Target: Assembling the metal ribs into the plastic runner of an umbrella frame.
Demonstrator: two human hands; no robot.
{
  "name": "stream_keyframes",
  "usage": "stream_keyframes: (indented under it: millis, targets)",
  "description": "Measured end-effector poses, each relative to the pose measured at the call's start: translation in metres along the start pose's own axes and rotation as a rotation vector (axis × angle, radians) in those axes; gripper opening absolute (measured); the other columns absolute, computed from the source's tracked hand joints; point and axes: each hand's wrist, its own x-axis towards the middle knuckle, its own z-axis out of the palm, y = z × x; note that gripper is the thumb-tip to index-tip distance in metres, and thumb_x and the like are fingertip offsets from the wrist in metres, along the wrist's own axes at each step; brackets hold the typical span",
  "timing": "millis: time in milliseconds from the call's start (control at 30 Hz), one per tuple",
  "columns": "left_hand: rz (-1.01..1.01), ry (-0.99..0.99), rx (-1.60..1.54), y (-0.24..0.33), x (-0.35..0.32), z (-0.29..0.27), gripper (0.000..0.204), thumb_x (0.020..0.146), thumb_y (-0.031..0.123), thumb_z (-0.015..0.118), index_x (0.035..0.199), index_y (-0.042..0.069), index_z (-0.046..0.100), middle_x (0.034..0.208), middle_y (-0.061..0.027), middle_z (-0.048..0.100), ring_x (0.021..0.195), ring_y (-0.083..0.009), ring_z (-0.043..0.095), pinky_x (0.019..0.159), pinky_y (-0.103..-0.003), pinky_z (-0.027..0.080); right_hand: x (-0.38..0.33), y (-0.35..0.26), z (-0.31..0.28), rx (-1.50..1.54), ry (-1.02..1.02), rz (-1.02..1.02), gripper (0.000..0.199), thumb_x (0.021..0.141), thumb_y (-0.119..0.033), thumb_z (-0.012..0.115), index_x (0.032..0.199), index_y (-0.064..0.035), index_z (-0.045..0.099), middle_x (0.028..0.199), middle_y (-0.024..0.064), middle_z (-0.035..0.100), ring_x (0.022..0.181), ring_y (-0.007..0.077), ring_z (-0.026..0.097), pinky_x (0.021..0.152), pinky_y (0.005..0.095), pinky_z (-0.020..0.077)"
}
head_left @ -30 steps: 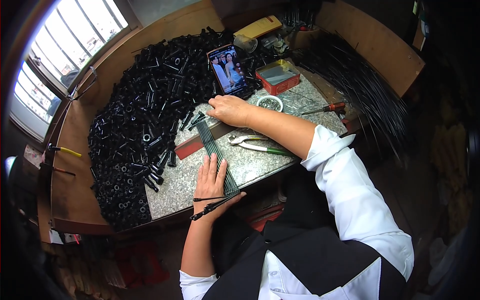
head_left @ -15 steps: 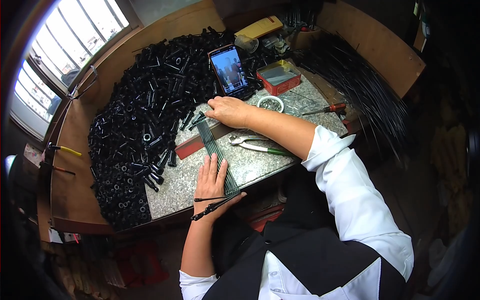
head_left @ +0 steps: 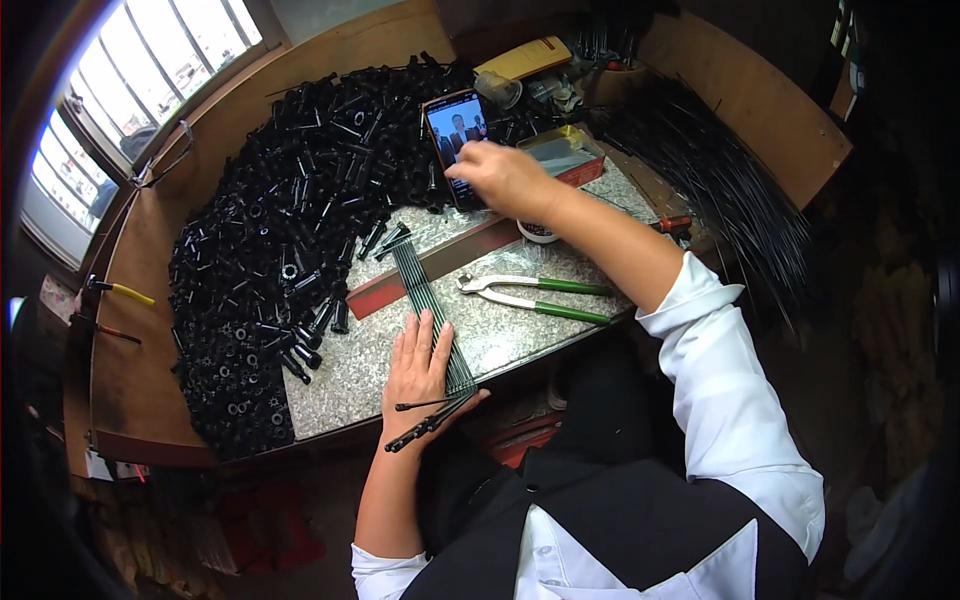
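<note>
My left hand (head_left: 418, 375) lies flat at the table's front edge, fingers stretched out and held against a row of thin dark rods (head_left: 428, 298). The rods run side by side from near its thumb up to the pile, crossing a red-brown bar (head_left: 480, 243). Several dark rod ends (head_left: 418, 432) stick out across the base of that hand. My right hand (head_left: 500, 178) is raised in front of a propped-up phone (head_left: 456, 122), fingers bent together. What they hold, if anything, I cannot make out. A white bowl (head_left: 538, 236) is partly hidden under my right forearm.
A big heap of black cylindrical parts (head_left: 300, 200) covers the table's left and back. Green-handled pincers (head_left: 540, 293) lie right of the rods. Behind my right arm are a red tin box (head_left: 585, 172), a red-handled screwdriver (head_left: 672, 225) and a bundle of long black rods (head_left: 720, 180).
My right hand has left the far end of the rods and moved up and right, to the front of the phone. My left hand stays in place; the phone's picture differs.
</note>
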Motion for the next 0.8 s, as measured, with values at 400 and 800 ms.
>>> stream_keyframes:
  millis: [400, 800]
  targets:
    - [0.0, -0.016, 0.027, 0.003, 0.002, 0.002, 0.097, 0.059, 0.047, 0.081, 0.135, 0.003, 0.04, 0.146, -0.0214, 0.03, 0.137, -0.0398, 0.024, 0.111, -0.05, 0.022, -0.046, 0.114, -0.036, -0.264, -0.801, 0.718, 0.023, 0.077, -0.001, 0.056, 0.095, -0.0014, 0.07, 0.106, 0.0199, 0.065, 0.099, 0.0331, 0.064, 0.081, 0.0393, 0.0528]
    - [0.008, -0.019, 0.022, 0.002, 0.003, 0.0, 0.096, 0.058, 0.047, 0.081, 0.135, 0.004, 0.042, 0.145, -0.0206, 0.033, 0.137, -0.0395, 0.025, 0.111, -0.05, 0.022, -0.054, 0.116, -0.035, -0.37, -0.71, 0.554, 0.019, 0.075, -0.005, 0.066, 0.093, -0.0015, 0.066, 0.104, 0.0165, 0.061, 0.099, 0.0339, 0.06, 0.083, 0.0402, 0.0498]
